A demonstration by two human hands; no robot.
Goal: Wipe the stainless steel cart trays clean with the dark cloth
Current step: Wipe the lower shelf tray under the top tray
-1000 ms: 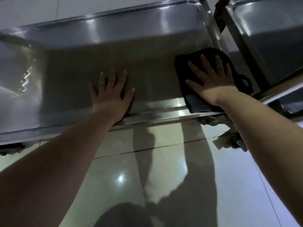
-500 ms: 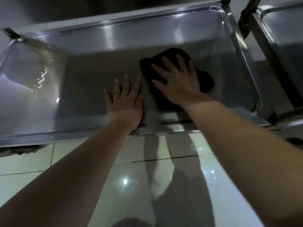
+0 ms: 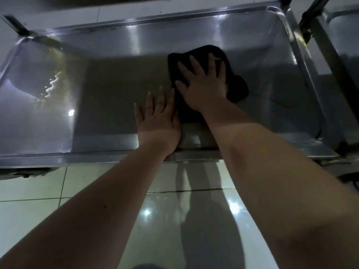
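- Dark cloth (image 3: 236, 88) lay bunched on the bottom of the stainless steel tray (image 3: 116, 98). It sat right of the middle, nearer the far wall than the near rim and well apart from the right-hand wall.
- The right hand (image 3: 202, 88) lay flat on top of the cloth, palm down, with its fingers straight, slightly spread and pointing toward the far wall.
- Black fabric showed beyond the fingertips, to the right of the hand and under the wrist.
- A small yellowish mark (image 3: 217, 58) showed on the cloth beside the outer fingers, but what it was could not be told.
- The left hand (image 3: 158, 123) rested palm down on bare steel just left of the cloth, holding nothing. Its fingers were straight and its heel lay close to the near wall.
- The left forefinger lay just beside the cloth's left edge and the right thumb, though whether they touched could not be told.
- Both bare forearms reached in over the tray's near rim.
- The left part of the tray carried bright glare and wavy reflections (image 3: 52, 84).
- A second steel tray (image 3: 343, 28) stood at the upper right, beyond a dark upright post (image 3: 328, 55).
- Glossy pale floor tiles (image 3: 35, 191) lay below the near rim, crossed by the person's shadow (image 3: 204, 230).
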